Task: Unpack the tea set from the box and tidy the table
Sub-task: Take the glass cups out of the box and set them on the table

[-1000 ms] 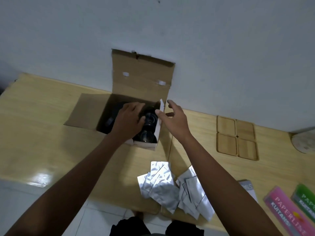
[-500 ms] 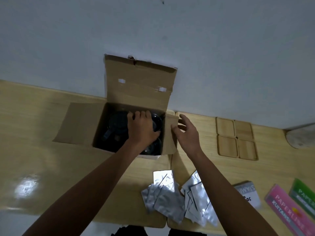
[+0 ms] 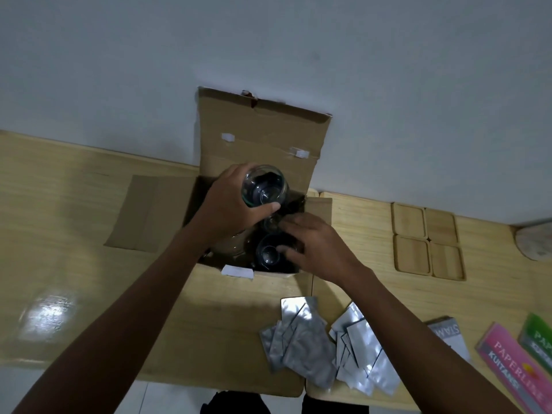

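Note:
An open cardboard box [image 3: 263, 135] stands against the wall on the wooden table [image 3: 74, 222]. My left hand [image 3: 230, 207] holds a clear glass cup [image 3: 265, 186] above the box, its mouth turned toward me. My right hand [image 3: 316, 249] reaches into the box's right side, fingers around a second glass cup [image 3: 267, 253] that sits in the dark insert. Whether that hand grips the cup is unclear. A third small glass [image 3: 270, 224] shows between the two hands. The rest of the box's contents are hidden by my arms.
Several wooden square coasters [image 3: 427, 240] lie in a block at the right. A heap of silver foil sachets [image 3: 322, 342] sits near the front edge. A white booklet [image 3: 448, 333], a pink receipt book [image 3: 513, 366] and a green one [image 3: 539, 336] lie at far right.
My left hand has lifted a glass cup out of the box. My right hand has moved from the box's right flap into the box, onto another cup.

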